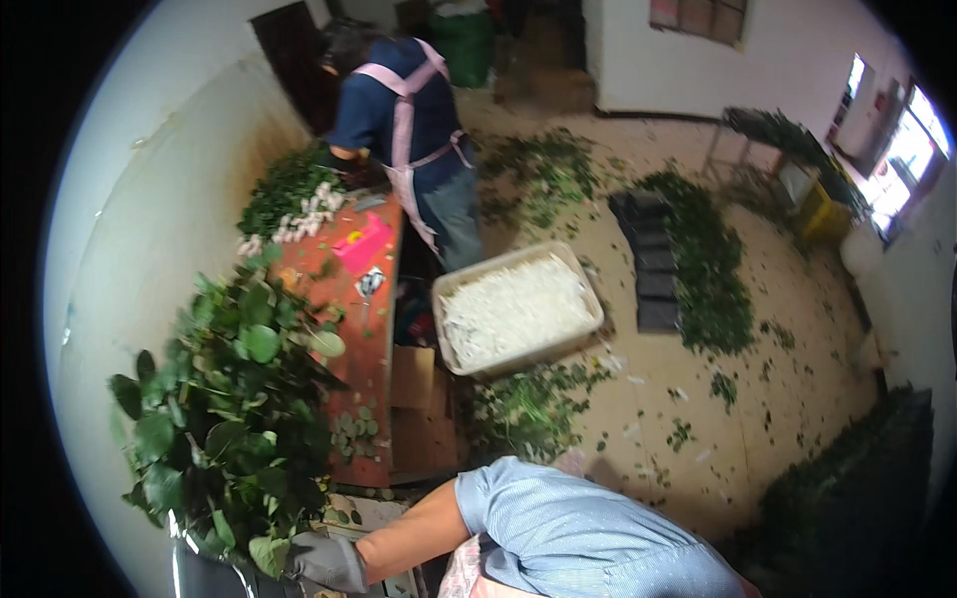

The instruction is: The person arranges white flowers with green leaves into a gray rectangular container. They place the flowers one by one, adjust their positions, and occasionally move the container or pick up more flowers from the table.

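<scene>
Since the large heap of round, dark-green leaves [239, 399] is piled at the near end of the long, reddish-brown surface [374, 374], it is presumably kept within easy reach. Its lower edge is met by the grey-gloved right hand [324, 561]; fingers are partly covered by leaves, so whether they are spread or closed cannot be told. The left hand is not shown. At the far end, near the navy-shirted co-worker [411, 110], leafy bundles with pale ends [311, 214] are laid, ends facing one way, probably for alignment. Beside the surface, a beige rectangular tub [528, 351] is filled with white material.
</scene>
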`<act>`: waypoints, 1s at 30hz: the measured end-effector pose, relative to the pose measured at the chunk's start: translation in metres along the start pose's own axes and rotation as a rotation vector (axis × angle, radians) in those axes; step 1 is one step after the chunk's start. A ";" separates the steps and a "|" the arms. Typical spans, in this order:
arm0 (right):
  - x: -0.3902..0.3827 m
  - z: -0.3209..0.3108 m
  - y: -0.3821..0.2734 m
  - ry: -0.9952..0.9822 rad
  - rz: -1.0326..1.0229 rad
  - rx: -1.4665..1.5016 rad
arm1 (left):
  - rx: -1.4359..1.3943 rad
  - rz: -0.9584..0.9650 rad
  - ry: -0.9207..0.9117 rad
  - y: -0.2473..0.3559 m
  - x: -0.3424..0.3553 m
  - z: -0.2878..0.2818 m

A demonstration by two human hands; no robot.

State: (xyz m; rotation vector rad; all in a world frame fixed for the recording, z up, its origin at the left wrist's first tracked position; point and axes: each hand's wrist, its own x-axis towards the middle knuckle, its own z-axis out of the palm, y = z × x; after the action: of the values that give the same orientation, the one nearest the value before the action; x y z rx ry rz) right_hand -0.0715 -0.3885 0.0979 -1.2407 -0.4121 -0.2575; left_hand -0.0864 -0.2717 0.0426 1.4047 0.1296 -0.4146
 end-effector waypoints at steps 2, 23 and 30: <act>-0.005 -0.004 0.001 0.027 -0.020 0.017 | 0.011 -0.002 -0.040 -0.002 0.001 0.012; -0.359 -0.107 -0.054 1.456 -0.071 0.569 | -0.036 -0.117 -1.016 -0.060 -0.021 0.105; -0.514 -0.127 -0.058 1.180 -0.109 0.415 | 0.303 -0.141 -1.416 -0.139 -0.111 0.221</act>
State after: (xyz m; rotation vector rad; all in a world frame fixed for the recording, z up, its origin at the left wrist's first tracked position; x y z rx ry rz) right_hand -0.5361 -0.5439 -0.1107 -0.5006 0.4780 -0.8801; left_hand -0.2722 -0.4790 -0.0118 1.1042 -1.0215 -1.4858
